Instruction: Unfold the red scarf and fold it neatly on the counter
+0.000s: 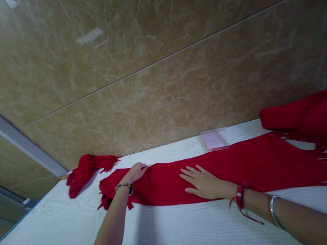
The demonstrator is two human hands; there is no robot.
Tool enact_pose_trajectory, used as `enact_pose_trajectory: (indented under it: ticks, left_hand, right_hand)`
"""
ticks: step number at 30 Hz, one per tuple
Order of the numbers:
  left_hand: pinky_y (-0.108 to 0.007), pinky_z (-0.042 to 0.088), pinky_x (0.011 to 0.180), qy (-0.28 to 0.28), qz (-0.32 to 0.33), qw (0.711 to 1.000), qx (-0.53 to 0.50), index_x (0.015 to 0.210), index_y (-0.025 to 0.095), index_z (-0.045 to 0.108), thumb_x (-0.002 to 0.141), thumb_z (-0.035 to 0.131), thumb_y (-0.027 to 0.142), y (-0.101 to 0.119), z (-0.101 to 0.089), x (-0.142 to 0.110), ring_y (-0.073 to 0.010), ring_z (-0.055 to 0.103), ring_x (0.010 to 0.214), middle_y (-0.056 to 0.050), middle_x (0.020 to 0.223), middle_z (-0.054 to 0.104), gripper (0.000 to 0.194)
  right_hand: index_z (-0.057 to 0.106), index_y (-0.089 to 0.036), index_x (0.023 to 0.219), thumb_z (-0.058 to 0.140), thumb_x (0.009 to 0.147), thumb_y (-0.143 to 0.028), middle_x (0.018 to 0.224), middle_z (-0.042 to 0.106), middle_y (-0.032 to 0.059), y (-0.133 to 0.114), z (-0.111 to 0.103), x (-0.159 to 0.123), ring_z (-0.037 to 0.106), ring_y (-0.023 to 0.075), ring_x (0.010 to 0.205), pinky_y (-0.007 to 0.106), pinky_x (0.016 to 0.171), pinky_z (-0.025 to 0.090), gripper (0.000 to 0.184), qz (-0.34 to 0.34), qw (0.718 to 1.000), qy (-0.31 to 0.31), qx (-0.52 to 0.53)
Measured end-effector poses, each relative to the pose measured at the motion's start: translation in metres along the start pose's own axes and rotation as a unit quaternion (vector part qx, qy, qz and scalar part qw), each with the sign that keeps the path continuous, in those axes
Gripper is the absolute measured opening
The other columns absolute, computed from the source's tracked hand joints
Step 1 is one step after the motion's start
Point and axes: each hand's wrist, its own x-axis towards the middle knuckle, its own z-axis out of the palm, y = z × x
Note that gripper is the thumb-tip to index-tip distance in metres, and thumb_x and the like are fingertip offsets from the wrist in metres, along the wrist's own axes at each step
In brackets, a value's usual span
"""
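Note:
A long red scarf (238, 168) with fringed ends lies stretched along the white tabletop. Its left end is bunched in a small heap. My left hand (135, 172) is closed on the scarf beside that heap, fingers bent down into the cloth; the fingertips are partly hidden. Flat on the middle of the scarf rests my right hand (204, 183), open with its fingers spread and holding nothing. The fringe at the far right trails loosely over the table.
A second red fringed cloth (85, 174) lies folded at the table's left end. More red cloth (317, 116) is heaped at the right. A blurred pale pink item (214, 140) sits behind the scarf. The marbled tile wall (155, 77) borders the white table (175, 226).

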Motion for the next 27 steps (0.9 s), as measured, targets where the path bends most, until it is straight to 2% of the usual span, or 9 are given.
enact_pose_trajectory:
  ticks: [2, 5, 8, 10, 13, 16, 23, 27]
  left_hand:
    - [-0.027, 0.039, 0.087, -0.025, 0.017, 0.999, -0.015, 0.095, 0.015, 0.062, 0.077, 0.044, 0.023, 0.001, -0.005, 0.008, -0.0169, 0.055, 0.094, -0.007, 0.102, 0.063, 0.027]
    - [-0.023, 0.041, 0.080, -0.064, 0.039, 0.996, -0.040, 0.104, 0.017, 0.057, 0.071, 0.051, 0.024, 0.011, -0.006, 0.024, -0.0148, 0.055, 0.088, -0.003, 0.102, 0.062, 0.035]
    - [-0.022, 0.042, 0.068, -0.100, 0.057, 0.992, -0.057, 0.092, 0.017, 0.061, 0.066, 0.056, 0.027, 0.016, -0.008, 0.039, -0.0135, 0.055, 0.073, 0.001, 0.081, 0.064, 0.029]
    - [-0.021, 0.040, 0.064, -0.105, 0.063, 0.990, -0.066, 0.083, 0.015, 0.062, 0.067, 0.055, 0.032, 0.014, -0.012, 0.044, -0.0129, 0.053, 0.068, 0.002, 0.073, 0.062, 0.024]
    - [-0.020, 0.039, 0.060, -0.091, 0.058, 0.992, -0.067, 0.081, 0.015, 0.061, 0.074, 0.049, 0.041, 0.003, -0.019, 0.044, -0.0122, 0.052, 0.066, 0.002, 0.072, 0.060, 0.029]
    - [-0.021, 0.039, 0.061, -0.065, 0.041, 0.996, -0.045, 0.078, 0.016, 0.060, 0.074, 0.049, 0.045, -0.008, -0.021, 0.040, -0.0128, 0.052, 0.068, 0.001, 0.072, 0.060, 0.031]
    - [-0.024, 0.039, 0.069, 0.012, -0.019, 0.999, 0.032, 0.076, 0.017, 0.060, 0.079, 0.047, 0.042, -0.016, 0.001, 0.034, -0.0153, 0.054, 0.073, -0.002, 0.075, 0.062, 0.028]
    - [-0.035, 0.038, 0.080, 0.063, -0.054, 0.994, 0.068, 0.087, 0.015, 0.060, 0.081, 0.048, 0.033, -0.010, 0.009, 0.030, -0.0215, 0.054, 0.086, -0.008, 0.086, 0.061, 0.023]
  right_hand:
    - [0.033, -0.016, 0.134, 0.030, 0.087, -0.050, 0.140, 0.029, 0.0109, -0.001, 0.001, 0.001, 0.021, 0.0281, 0.129, 0.051, 0.103, 0.016, 0.057, 0.001, 1.000, 0.001, 0.003]
    - [0.033, -0.017, 0.134, 0.032, 0.086, -0.048, 0.139, 0.029, 0.0106, -0.001, 0.002, 0.001, 0.022, 0.0283, 0.128, 0.051, 0.103, 0.016, 0.057, 0.002, 1.000, 0.004, 0.007]
    - [0.033, -0.018, 0.134, 0.031, 0.086, -0.049, 0.139, 0.029, 0.0104, 0.000, 0.003, 0.001, 0.022, 0.0277, 0.129, 0.051, 0.103, 0.014, 0.057, 0.002, 1.000, 0.007, 0.014]
    - [0.033, -0.018, 0.134, 0.031, 0.087, -0.050, 0.139, 0.030, 0.0104, 0.001, 0.003, 0.001, 0.021, 0.0273, 0.129, 0.050, 0.103, 0.014, 0.057, 0.003, 1.000, 0.009, 0.018]
    - [0.033, -0.018, 0.134, 0.031, 0.086, -0.050, 0.139, 0.030, 0.0105, 0.001, 0.003, 0.001, 0.022, 0.0277, 0.128, 0.050, 0.103, 0.015, 0.057, 0.004, 1.000, 0.010, 0.022]
    - [0.034, -0.017, 0.133, 0.032, 0.086, -0.049, 0.139, 0.030, 0.0101, 0.002, 0.003, 0.002, 0.023, 0.0282, 0.128, 0.051, 0.103, 0.015, 0.057, 0.003, 1.000, 0.005, 0.022]
    - [0.035, -0.017, 0.133, 0.032, 0.086, -0.049, 0.139, 0.031, 0.0100, 0.002, 0.003, 0.001, 0.023, 0.0287, 0.128, 0.052, 0.103, 0.016, 0.057, 0.001, 1.000, 0.005, 0.010]
    - [0.035, -0.016, 0.132, 0.032, 0.086, -0.049, 0.139, 0.031, 0.0102, 0.002, 0.004, 0.001, 0.023, 0.0287, 0.128, 0.052, 0.103, 0.016, 0.057, -0.001, 1.000, 0.008, 0.004]
